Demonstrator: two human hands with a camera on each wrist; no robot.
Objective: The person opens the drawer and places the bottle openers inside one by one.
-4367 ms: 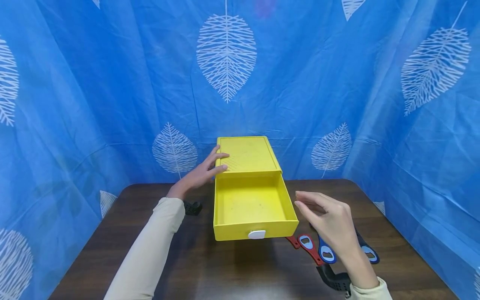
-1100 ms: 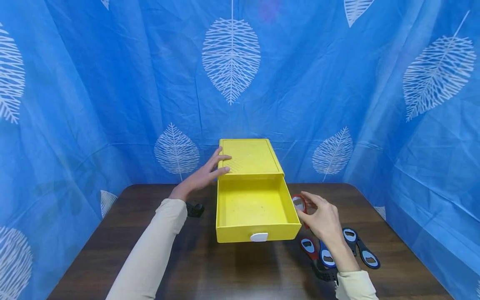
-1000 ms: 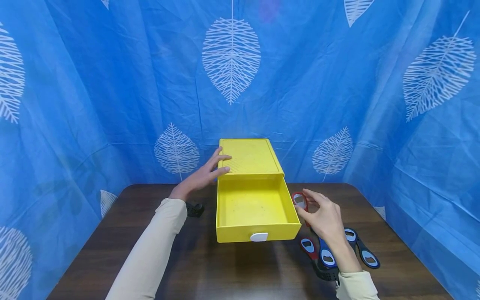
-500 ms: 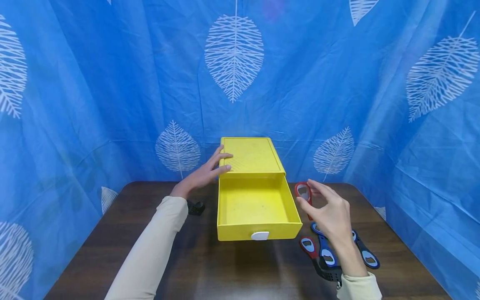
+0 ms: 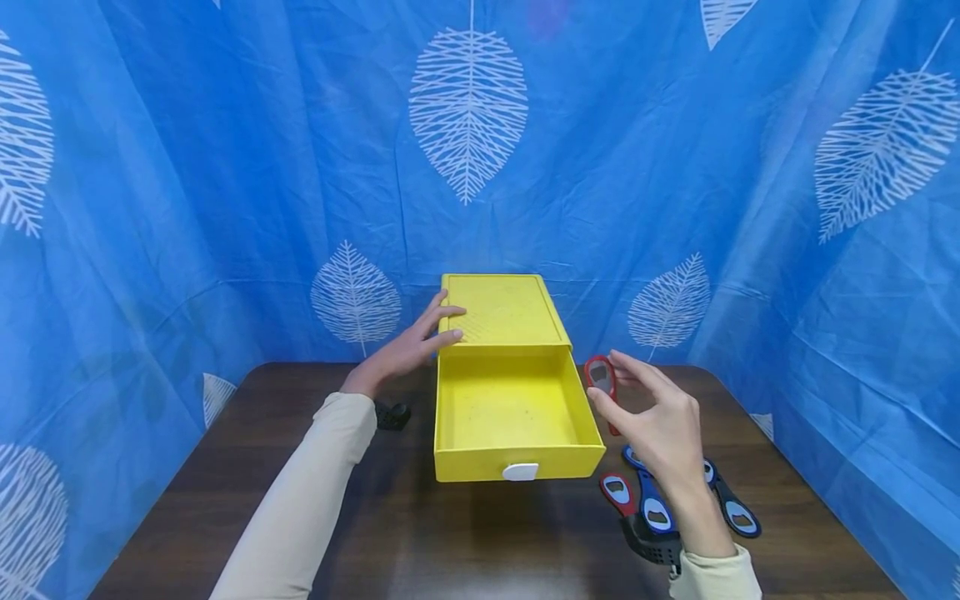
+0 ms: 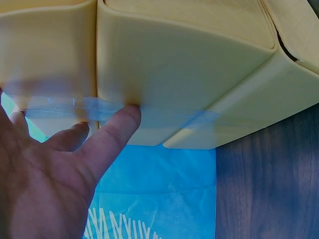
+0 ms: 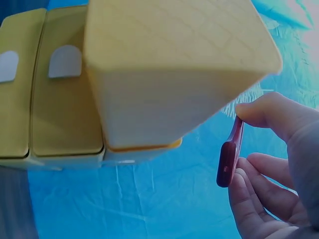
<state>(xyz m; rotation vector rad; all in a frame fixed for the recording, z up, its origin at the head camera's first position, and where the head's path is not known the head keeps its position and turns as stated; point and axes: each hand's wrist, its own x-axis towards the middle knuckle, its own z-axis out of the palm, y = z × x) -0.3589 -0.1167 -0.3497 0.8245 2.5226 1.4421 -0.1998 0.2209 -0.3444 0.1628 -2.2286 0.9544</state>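
Observation:
A yellow drawer unit [image 5: 495,308] stands on the table with its top drawer [image 5: 480,465] pulled out; nothing lies inside. My left hand [image 5: 408,348] rests with spread fingers against the unit's upper left side, and the left wrist view shows its fingertips on the side wall. My right hand [image 5: 667,425] pinches a red bottle opener [image 5: 600,373] between thumb and fingers, just right of the drawer's side wall. In the right wrist view the opener [image 7: 228,164] appears edge-on, beside the drawer's outer side.
On the dark wooden table [image 5: 360,533], right of the unit, lie a red bottle opener [image 5: 617,492], a blue one [image 5: 656,504] and a dark one [image 5: 738,515]. Lower drawers with white tabs [image 7: 66,61] sit beneath the pulled-out one. A blue leaf-patterned cloth [image 5: 570,167] hangs around.
My right hand, bare at first, has taken a red bottle opener from the group on the table and raised it beside the drawer. The left hand stays on the unit.

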